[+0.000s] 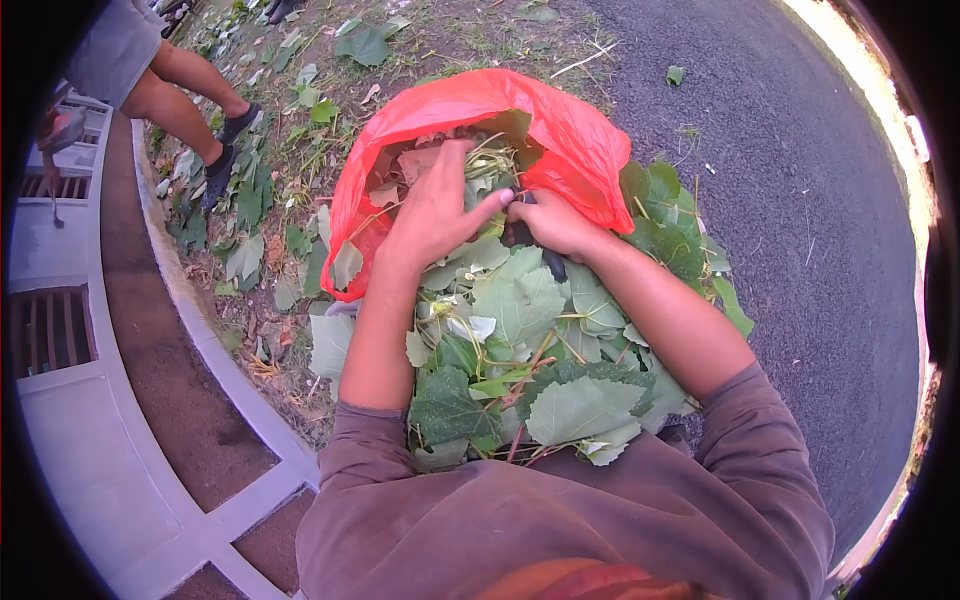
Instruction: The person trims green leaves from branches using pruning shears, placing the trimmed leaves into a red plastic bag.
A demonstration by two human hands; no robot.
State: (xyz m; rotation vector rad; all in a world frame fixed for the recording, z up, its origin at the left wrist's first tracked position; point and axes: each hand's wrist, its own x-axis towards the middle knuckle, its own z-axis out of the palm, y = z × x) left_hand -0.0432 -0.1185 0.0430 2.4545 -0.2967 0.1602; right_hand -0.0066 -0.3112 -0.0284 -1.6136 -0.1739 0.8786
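Note:
A red plastic bag (470, 95) lies on its side with its mouth facing me, dry leaves and green stems inside. My left hand (435, 205) reaches into the mouth, fingers stretched over the leaves and thumb pointing towards my right hand. At the bag's lower right lip, my right hand (555, 222) has its fingers curled beside a dark object (553, 263), mostly hidden, whose kind I cannot make out. Between my forearms is a heap of large green leaves (520, 300) with stems, reaching from the bag to my body.
More leaves (665, 215) lie right of the bag, beside dark asphalt (800, 200). Littered soil (290, 200) stretches to the left, bordered by a concrete kerb (190, 270) and drain grates (52, 330). Another person's legs (185, 95) stand at upper left.

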